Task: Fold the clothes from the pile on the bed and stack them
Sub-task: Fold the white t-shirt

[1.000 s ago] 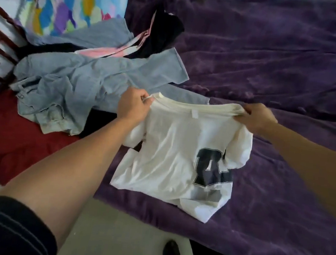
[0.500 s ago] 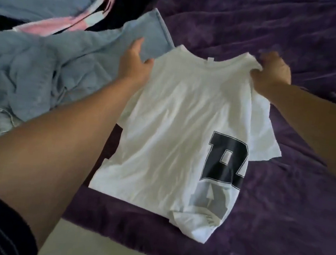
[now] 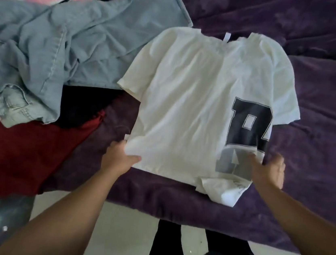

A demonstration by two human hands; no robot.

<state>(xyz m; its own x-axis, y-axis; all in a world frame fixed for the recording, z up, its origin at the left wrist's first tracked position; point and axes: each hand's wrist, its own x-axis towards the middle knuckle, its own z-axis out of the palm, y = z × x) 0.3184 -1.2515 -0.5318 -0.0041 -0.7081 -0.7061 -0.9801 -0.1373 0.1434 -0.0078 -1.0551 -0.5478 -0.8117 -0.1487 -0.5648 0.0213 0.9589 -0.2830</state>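
**Shirt point(image 3: 186, 108) flat on the blanket point(image 3: 324, 104)**

The white shirt lies spread on the purple blanket, collar away from the person, with a dark print on its right side. The left hand point(image 3: 120, 155) pinches the lower left hem, thumb on top. The right hand point(image 3: 267, 171) is at the lower right edge, blurred, so its grip cannot be told. The pile point(image 3: 35, 47) lies just beside the left sleeve.

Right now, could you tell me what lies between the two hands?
The lower part of the white T-shirt lies between the left hand and right hand, head view.
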